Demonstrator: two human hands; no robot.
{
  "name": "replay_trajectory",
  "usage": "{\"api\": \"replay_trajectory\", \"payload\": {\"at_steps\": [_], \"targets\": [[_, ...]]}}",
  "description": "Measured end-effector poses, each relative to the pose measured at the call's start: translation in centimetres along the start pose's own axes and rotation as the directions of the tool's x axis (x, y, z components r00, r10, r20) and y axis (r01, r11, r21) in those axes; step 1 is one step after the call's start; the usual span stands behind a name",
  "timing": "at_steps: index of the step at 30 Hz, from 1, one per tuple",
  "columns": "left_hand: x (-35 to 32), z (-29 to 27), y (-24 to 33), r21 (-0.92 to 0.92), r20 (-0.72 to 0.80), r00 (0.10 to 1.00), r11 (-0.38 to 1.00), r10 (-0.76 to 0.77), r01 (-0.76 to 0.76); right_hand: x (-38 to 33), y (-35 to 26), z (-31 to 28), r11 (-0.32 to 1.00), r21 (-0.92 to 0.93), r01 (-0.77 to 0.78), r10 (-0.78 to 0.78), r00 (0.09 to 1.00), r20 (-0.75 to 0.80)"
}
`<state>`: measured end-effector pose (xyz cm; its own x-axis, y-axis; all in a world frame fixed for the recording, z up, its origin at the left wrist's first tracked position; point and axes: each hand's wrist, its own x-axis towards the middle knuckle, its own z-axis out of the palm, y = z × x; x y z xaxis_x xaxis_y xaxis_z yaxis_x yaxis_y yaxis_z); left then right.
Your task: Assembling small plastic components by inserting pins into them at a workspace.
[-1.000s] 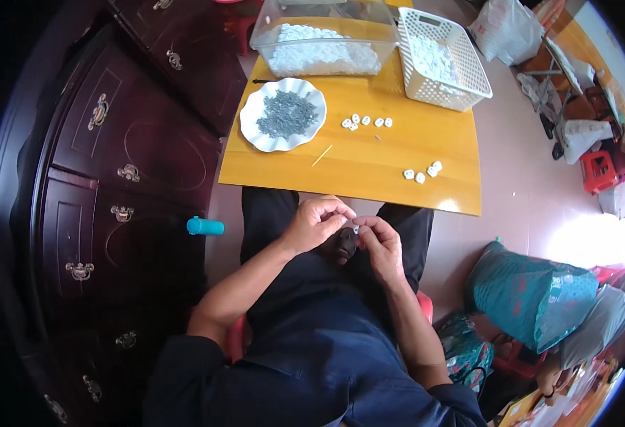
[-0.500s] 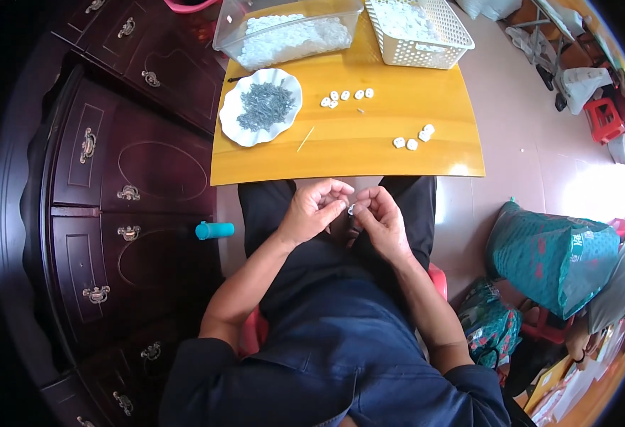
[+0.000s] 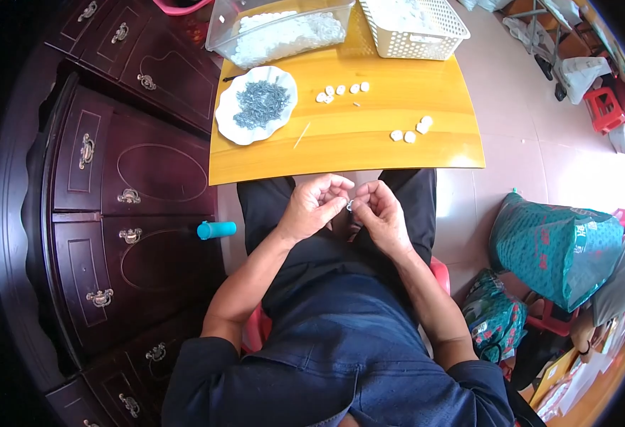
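Over the lap (image 3: 261, 206), the right hand (image 3: 384, 219) pinches a white piece (image 3: 349, 205), best kept steady; the left hand's (image 3: 314, 212) grip is unclear.

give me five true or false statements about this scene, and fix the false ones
1. A small white piece shows between the left hand and the right hand. True.
2. The scalloped plate holds something bright red. False: it holds dark grey pieces.
3. The perforated basket stands right of the clear bin. True.
4. A thin stick lies on the table. True.
5. The turquoise cylinder lies on that table. False: it is off the table, left of the person's legs.
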<state>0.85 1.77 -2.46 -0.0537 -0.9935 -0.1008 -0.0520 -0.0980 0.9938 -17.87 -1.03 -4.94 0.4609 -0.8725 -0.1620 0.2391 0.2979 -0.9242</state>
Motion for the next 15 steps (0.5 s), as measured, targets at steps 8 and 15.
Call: {"api": "replay_trajectory", "payload": {"at_steps": [8, 15], "targets": [[0.1, 0.4, 0.7, 0.046, 0.005, 0.998, 0.997, -0.059, 0.059, 0.0, 0.3, 0.1, 0.999, 0.015, 0.049, -0.048, 0.998, -0.05], [1.4, -0.8, 2.1, 0.003, 0.123, 0.992, 1.0, -0.02, 0.02, 0.2, -0.3, -0.4, 0.993, 0.113, 0.024, -0.022, 0.999, -0.023]]}}
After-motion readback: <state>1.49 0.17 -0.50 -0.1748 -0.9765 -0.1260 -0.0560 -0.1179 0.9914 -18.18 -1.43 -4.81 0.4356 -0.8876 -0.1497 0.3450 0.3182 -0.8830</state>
